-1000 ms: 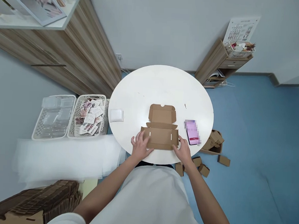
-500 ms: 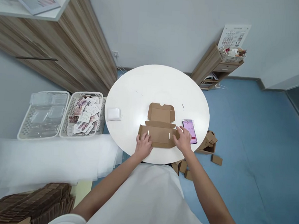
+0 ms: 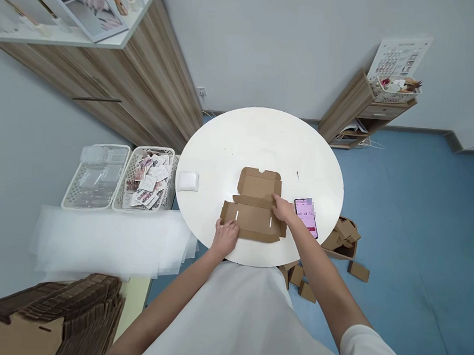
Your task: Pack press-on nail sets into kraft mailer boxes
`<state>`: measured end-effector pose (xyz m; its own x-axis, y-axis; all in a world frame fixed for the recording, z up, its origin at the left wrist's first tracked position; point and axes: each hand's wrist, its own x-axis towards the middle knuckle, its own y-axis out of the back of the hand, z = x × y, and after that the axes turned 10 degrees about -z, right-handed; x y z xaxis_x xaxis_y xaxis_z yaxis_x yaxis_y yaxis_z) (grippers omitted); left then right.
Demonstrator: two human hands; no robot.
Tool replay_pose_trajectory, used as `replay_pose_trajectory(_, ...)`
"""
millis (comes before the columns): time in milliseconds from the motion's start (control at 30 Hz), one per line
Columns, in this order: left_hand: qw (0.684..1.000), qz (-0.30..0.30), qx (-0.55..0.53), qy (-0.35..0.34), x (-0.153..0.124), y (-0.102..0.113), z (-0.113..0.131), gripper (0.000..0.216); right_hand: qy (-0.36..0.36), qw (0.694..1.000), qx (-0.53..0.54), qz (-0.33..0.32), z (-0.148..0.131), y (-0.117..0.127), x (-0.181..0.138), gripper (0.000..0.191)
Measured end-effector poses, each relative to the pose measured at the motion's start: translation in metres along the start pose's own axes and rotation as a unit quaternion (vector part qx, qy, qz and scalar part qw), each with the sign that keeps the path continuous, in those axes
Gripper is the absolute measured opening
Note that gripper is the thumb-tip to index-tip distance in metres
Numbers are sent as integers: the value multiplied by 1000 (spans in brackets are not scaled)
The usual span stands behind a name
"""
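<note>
A flat brown cardboard box blank (image 3: 255,211) lies unfolded on the round white table (image 3: 263,141), near its front edge. My left hand (image 3: 226,236) rests on the blank's near left corner, fingers curled down on the card. My right hand (image 3: 282,208) reaches over the right side flap near the middle fold, fingers bent onto the card. A phone (image 3: 307,216) with a lit pink screen lies just right of my right hand.
A small white packet (image 3: 188,181) sits at the table's left edge. Two white baskets (image 3: 120,178) stand left of the table above white foam sheets (image 3: 112,239). Stacked flat cardboard (image 3: 52,311) lies at lower left. Folded small boxes (image 3: 344,235) litter the blue floor at right.
My right hand moved from the blank's near right corner up to the right flap by the middle fold. My left hand stayed at the near left corner.
</note>
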<state>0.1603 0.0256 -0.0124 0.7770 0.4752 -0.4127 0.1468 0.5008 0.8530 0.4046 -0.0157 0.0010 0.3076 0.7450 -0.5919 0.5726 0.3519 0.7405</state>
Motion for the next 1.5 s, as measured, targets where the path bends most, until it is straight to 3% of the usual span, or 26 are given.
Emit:
replay_pose_trajectory(233, 1000, -4, 2, 19, 9, 0, -3, 45, 26, 997, 66, 37, 3, -7, 2, 49)
replay_pose_trajectory(467, 1000, 11, -1, 14, 19, 0, -8, 84, 30, 991, 60, 112, -6, -26, -5, 50)
replay_pose_trajectory(633, 999, 34, 40, 10, 22, 12, -10, 105, 47, 989, 36, 136, -10, -37, -17, 49)
replay_pose_trajectory(833, 994, -16, 106, -35, 35, 29, -12, 124, 60, 986, 26, 152, -10, -48, -25, 48)
replay_pose_trajectory(1000, 988, -53, 126, -78, 45, 30, -16, 125, 40, 990, 10, 132, -12, -56, -32, 49)
replay_pose_trajectory(1133, 988, -33, 122, -88, 43, 26, -17, 121, -15, 977, -18, 214, -18, -59, -48, 42)
replay_pose_trajectory(1200, 990, -28, 113, -80, 41, 24, -16, 117, -8, 970, -42, 240, -22, -62, -58, 44)
replay_pose_trajectory(1267, 992, -23, 105, -67, 38, 23, -13, 113, 55, 975, -72, 202, -25, -67, -65, 54)
replay_pose_trajectory(1367, 993, -17, 101, -55, 35, 22, -9, 108, 132, 977, -115, 118, -30, -76, -66, 84)
replay_pose_trajectory(1500, 994, -3, 98, -55, 31, 24, -8, 103, 114, 977, -145, 109, -38, -86, -59, 103)
